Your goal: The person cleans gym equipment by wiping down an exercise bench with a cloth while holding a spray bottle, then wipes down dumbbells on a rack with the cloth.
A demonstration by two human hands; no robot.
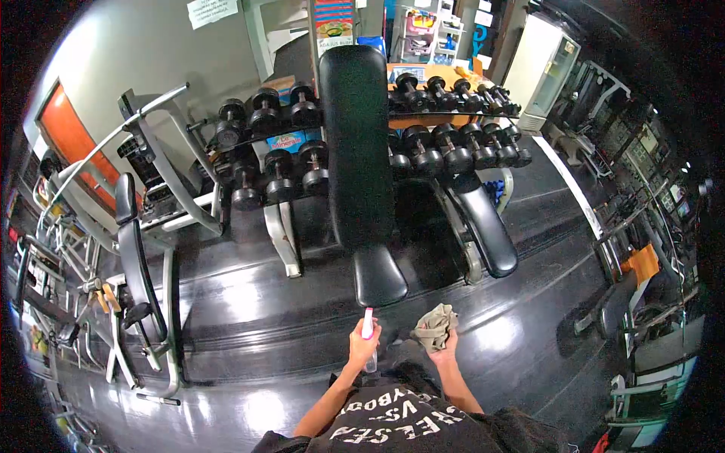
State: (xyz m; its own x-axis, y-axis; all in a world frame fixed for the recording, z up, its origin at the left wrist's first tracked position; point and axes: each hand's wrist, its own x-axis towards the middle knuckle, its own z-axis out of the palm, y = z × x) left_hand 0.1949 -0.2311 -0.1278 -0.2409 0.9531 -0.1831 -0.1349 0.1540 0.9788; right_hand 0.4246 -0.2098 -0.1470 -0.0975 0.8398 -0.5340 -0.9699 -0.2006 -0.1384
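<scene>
Single view, taken from a camera worn on my head, facing forward and down. The lens is very wide: straight lines bow toward the sides and the corners fall dark. My left hand [362,349] and right hand [446,350] sit near, low in frame, above my shirt [389,424], seen from overhead. The padded bench [355,151] stands centrally ahead; the dumbbells [457,156] lie beyond.

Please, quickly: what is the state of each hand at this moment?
Left hand: closed around a spray bottle.
Right hand: holding a crumpled cloth.
</scene>
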